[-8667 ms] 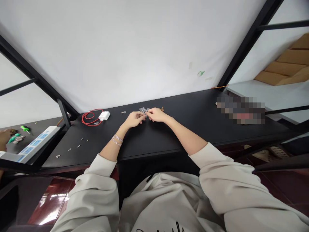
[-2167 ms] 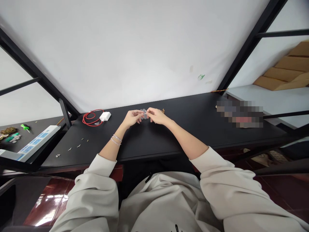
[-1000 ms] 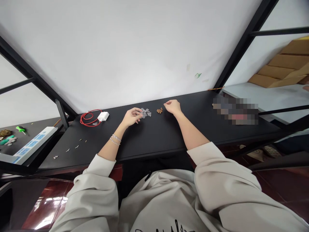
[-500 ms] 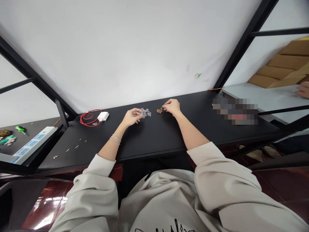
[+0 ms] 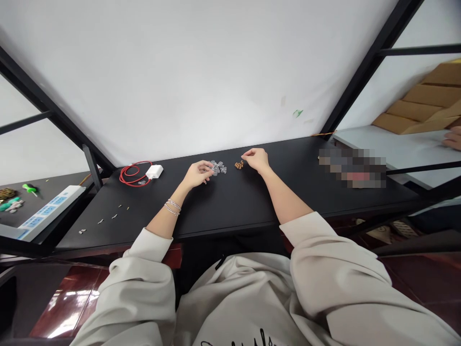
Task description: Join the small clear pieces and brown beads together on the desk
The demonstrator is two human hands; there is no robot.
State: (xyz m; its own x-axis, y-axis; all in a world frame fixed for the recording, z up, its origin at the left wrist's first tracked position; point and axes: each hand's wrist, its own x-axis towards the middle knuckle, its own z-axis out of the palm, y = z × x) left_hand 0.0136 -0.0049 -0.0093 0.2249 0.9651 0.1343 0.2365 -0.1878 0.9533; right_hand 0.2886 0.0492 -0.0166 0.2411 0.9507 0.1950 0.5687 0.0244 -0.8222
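Note:
My left hand (image 5: 199, 173) is at the left edge of a small pile of clear plastic pieces (image 5: 219, 167) on the black table (image 5: 223, 206). Its fingers are pinched together, and what they hold, if anything, is too small to name. Just right of that pile lies a little cluster of brown pieces (image 5: 239, 165). Beside the cluster, on its right, is my right hand (image 5: 256, 159), thumb and forefinger pressed together over the table. Anything between those fingertips cannot be made out.
A white charger (image 5: 154, 171) with a coiled red cable (image 5: 126, 177) lies at the back left. Small bits (image 5: 100, 221) are scattered nearer the left front. Beyond the left frame is a power strip (image 5: 52, 211); cardboard boxes (image 5: 418, 108) and another person's hand (image 5: 452, 138) are at right.
The whole view has shifted slightly. My right fingertips are a little higher, over the brown cluster's upper right side. My left hand is nearly unmoved.

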